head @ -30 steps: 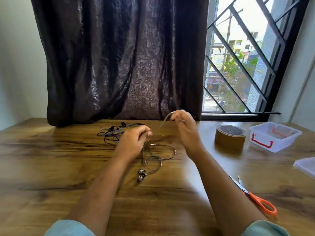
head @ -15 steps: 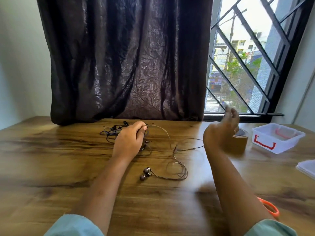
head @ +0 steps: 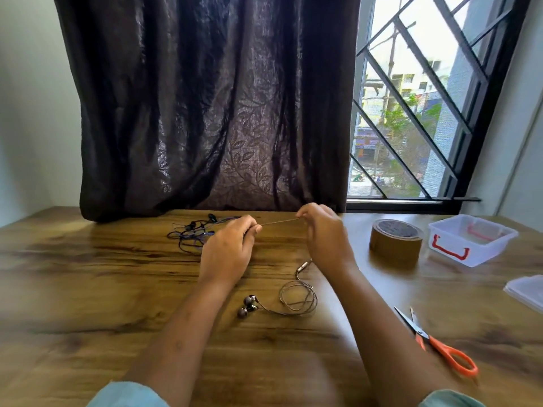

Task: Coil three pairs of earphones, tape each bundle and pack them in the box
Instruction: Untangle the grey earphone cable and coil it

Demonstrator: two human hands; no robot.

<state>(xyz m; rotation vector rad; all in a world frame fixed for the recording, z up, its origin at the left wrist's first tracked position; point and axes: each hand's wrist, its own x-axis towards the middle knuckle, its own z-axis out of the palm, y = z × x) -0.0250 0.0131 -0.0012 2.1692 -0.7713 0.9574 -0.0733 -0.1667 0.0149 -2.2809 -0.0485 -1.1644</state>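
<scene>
The left hand (head: 227,251) and the right hand (head: 324,239) each have a pinching grip on the grey earphones (head: 298,295). A short stretch of cable (head: 279,222) is pulled straight between them, just above the table (head: 88,289). Both grips are closed tight on the thin wire, with the fingers curled in. The rest of that pair lies on the table between the forearms: a few loose loops, the plug (head: 304,265) near the right wrist and the two earbuds (head: 248,306) by the left forearm.

From where I stand, the tension is the worry. The wire is thin and smooth, so I think a harder pull could slide it out of one pinch or strain it where it bends at the fingertips. I cannot see how the cable runs from the hands down to the loops. A tug could drag those loops open, or flick the plug and buds across the wood, and the winding would have to begin again.

The dark earphones (head: 194,233) lie in a tangle just behind the left hand. A stray loop caught there would knot the pairs together. I cannot tell whether that heap is one pair or two.

The scissors (head: 435,339) lie close beside the right forearm, and a wide sweep of the elbow could knock them. The tape roll (head: 395,239) and the box (head: 470,239) stand to the right, well apart from the hands.
</scene>
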